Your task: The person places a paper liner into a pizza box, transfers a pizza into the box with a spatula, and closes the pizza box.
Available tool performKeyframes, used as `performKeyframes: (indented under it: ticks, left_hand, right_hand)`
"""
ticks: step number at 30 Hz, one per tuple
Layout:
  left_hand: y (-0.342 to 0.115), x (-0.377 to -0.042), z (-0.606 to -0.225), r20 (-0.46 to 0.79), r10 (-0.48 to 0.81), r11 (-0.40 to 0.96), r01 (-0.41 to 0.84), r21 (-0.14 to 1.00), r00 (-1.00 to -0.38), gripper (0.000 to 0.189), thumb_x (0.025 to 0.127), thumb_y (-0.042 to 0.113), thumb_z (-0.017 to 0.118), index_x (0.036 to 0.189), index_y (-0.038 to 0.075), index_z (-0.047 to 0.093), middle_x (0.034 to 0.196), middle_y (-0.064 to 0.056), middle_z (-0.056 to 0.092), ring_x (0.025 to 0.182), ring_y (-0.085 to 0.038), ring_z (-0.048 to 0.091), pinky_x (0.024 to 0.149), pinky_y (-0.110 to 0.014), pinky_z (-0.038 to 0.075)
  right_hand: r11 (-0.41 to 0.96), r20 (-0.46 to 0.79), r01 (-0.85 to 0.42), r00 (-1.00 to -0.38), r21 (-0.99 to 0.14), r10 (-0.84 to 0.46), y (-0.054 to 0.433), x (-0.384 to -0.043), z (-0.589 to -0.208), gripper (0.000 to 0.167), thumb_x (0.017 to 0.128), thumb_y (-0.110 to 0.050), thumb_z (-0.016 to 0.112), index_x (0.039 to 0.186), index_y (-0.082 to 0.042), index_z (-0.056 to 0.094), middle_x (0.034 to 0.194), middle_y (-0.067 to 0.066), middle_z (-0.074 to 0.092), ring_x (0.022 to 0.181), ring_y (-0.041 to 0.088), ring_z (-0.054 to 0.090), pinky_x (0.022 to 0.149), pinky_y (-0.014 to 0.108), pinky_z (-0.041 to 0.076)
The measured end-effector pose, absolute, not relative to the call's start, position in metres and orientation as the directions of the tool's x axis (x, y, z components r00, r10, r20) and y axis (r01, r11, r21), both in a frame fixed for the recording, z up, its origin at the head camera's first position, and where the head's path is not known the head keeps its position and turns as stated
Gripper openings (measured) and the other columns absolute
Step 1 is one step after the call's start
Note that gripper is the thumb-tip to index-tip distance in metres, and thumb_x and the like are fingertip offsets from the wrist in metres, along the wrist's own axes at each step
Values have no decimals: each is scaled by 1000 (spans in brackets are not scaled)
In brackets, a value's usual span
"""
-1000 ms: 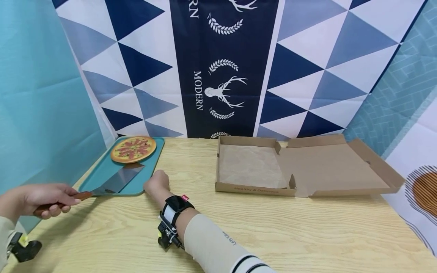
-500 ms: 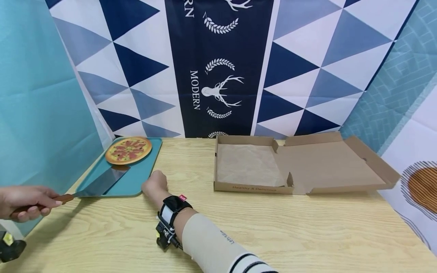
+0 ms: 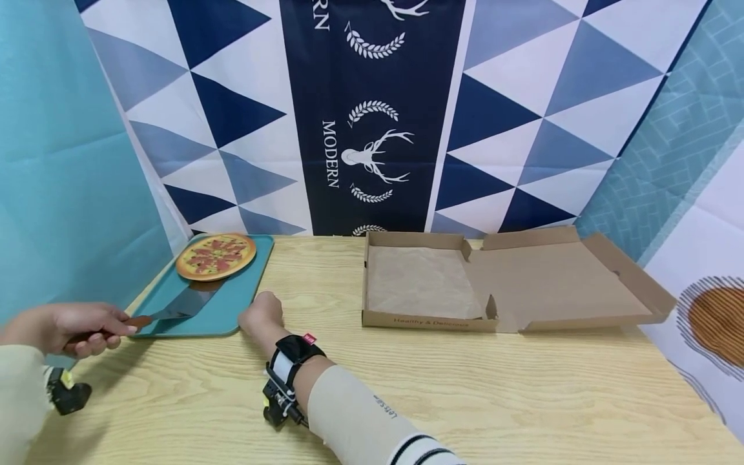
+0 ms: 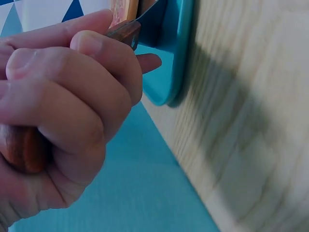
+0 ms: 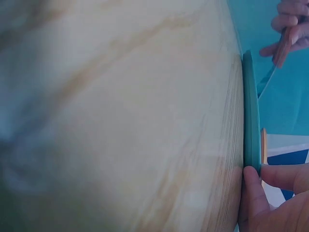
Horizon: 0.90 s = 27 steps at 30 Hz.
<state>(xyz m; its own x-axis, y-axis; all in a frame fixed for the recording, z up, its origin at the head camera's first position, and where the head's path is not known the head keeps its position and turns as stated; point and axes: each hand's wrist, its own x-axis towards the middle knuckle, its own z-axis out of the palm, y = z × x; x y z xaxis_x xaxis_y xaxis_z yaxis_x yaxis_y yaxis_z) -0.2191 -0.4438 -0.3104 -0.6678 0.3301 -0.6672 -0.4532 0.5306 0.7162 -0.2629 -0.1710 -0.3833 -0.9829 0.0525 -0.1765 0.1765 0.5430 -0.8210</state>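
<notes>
My left hand [image 3: 87, 329] grips the wooden handle of a metal spatula [image 3: 187, 303], fingers curled round it. The flat blade slants over the teal tray [image 3: 223, 318], its front end right at the near rim of a round pizza [image 3: 215, 257] and mirroring it. The pizza lies flat at the back of the tray. At the tray's right front corner is my right hand [image 3: 261, 315]. In the right wrist view its thumb and fingers [image 5: 277, 176] pinch the tray's edge [image 5: 250, 116]. The handle's round wooden end [image 4: 28, 150] shows below the left fingers in the left wrist view.
An open cardboard pizza box [image 3: 427, 321] stands at the right on the wooden table [image 3: 465, 394]. Paper [image 3: 421, 281] lines its base, and its lid [image 3: 564, 284] lies folded out to the right. Patterned cloth [image 3: 244, 129] hangs close behind the tray and box.
The left hand first drew back left with the spatula, then came forward again toward the pizza. Less of the blade shows now. The right hand stays at the tray; the head view shifted slightly.
</notes>
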Motion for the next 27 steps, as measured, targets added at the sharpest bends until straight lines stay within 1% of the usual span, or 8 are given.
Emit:
performKeyframes:
  ticks: [1, 6, 10, 14, 19, 22, 26, 27]
  left_hand:
    - [-443, -221, -310, -660, 344, 527, -444, 724, -668, 25, 103, 17, 45, 118, -2, 38, 69, 3, 50, 48, 0, 33, 48, -16, 33]
    - [-440, -228, -308, -645, 396, 506, -431, 747, -653, 26, 104, 15, 43, 123, -2, 40, 69, 4, 54, 47, 0, 36, 48, -15, 34]
    - [-437, -233, -308, -656, 376, 509, -445, 737, -655, 19, 103, 15, 44, 117, 3, 42, 69, 4, 54, 48, 0, 37, 49, -15, 34]
    - [-436, -238, -307, -659, 399, 506, -446, 738, -637, 24, 104, 15, 43, 123, 1, 41, 69, 5, 56, 48, 0, 38, 50, -15, 35]
    - [-434, -244, -306, -656, 428, 506, -436, 744, -622, 34, 103, 16, 44, 131, -3, 40, 69, 7, 56, 48, 1, 40, 50, -14, 36]
    - [-431, -247, -307, -666, 421, 512, -445, 735, -615, 32, 103, 16, 44, 130, -2, 44, 67, 7, 56, 47, 1, 40, 50, -13, 37]
    - [-425, -252, -306, -684, 383, 534, -456, 712, -621, 19, 103, 16, 43, 114, 4, 54, 65, 9, 55, 46, 2, 40, 48, -11, 38]
    - [-424, -253, -306, -685, 376, 535, -457, 711, -625, 19, 103, 16, 43, 114, 5, 54, 65, 9, 55, 46, 2, 40, 48, -11, 38]
  right_hand:
    - [542, -176, 176, -983, -822, 53, -171, -262, -383, 19, 82, -6, 75, 75, -8, 57, 70, 6, 51, 58, 20, 42, 51, 31, 35]
    - [547, -173, 177, -983, -818, 58, -173, -261, -383, 20, 82, -7, 75, 74, -8, 56, 70, 5, 51, 58, 20, 42, 51, 31, 35]
    - [558, -175, 188, -982, -809, 76, -173, -261, -383, 20, 81, -8, 76, 75, -8, 57, 70, 5, 52, 59, 19, 42, 52, 31, 36]
    - [564, -168, 185, -982, -805, 82, -172, -262, -382, 20, 80, -9, 77, 75, -9, 58, 70, 4, 52, 59, 19, 44, 53, 31, 37]
    - [562, -177, 182, -982, -807, 64, -170, -261, -383, 21, 82, -8, 75, 72, -10, 56, 67, 4, 50, 57, 19, 40, 53, 32, 34]
    - [553, -173, 180, -983, -813, 64, -170, -260, -384, 22, 82, -7, 75, 71, -9, 56, 66, 4, 49, 56, 20, 38, 52, 32, 33]
    - [547, -150, 169, -986, -820, 79, -170, -259, -385, 27, 81, -7, 76, 67, -10, 52, 64, 4, 47, 55, 19, 37, 51, 31, 32]
    - [547, -147, 168, -986, -820, 83, -170, -259, -384, 28, 80, -7, 76, 67, -10, 51, 63, 4, 46, 54, 19, 36, 51, 31, 31]
